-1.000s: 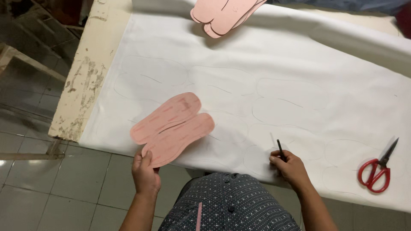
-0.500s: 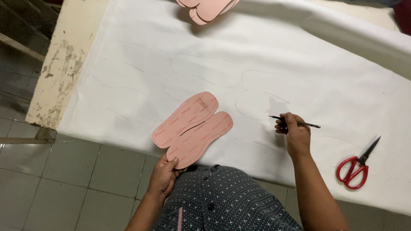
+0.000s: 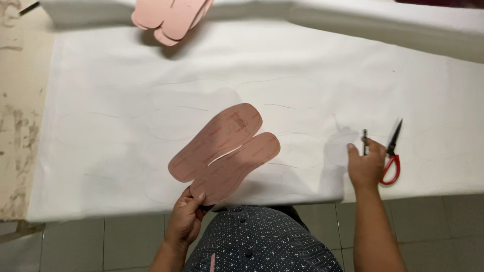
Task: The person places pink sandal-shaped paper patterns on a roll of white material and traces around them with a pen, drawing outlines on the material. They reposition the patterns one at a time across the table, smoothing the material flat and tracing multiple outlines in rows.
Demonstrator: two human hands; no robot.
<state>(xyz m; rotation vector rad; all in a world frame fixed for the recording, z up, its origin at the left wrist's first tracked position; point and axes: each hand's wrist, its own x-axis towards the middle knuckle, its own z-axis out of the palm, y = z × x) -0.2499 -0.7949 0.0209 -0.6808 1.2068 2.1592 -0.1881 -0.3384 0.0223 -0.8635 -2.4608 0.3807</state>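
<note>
**stitchy_k:** So what's each hand doing here?

**solecutter:** Left hand (image 3: 185, 221) is closed in a pinch on the heel end of the pink sole-shaped cardboard template (image 3: 224, 152), two sole outlines joined side by side. It's holding it at the near edge of the white fabric sheet (image 3: 302, 75), seemingly lifted a bit off the cloth going by the shadow under it. Right hand (image 3: 367, 163) has its fingers curled around a thin dark pencil (image 3: 364, 141), tip pointing away from the body.

**stitchy_k:** And around that?

**solecutter:** Red-handled scissors (image 3: 390, 156) lie just beside the right hand, blades pointing away. The cloth already carries faint traced sole outlines. A second stack of pink sole templates (image 3: 171, 17) sits at the far edge, well apart. The worn cream tabletop (image 3: 20, 100) shows on the left.

**stitchy_k:** Tips for tracing?

**solecutter:** My take: lay the template dead flat in a blank patch close to the drawn outlines, press it with a spread palm rather than a pinch, keep the pencil upright against the edge. Smooth wrinkles first or the line drifts.
</note>
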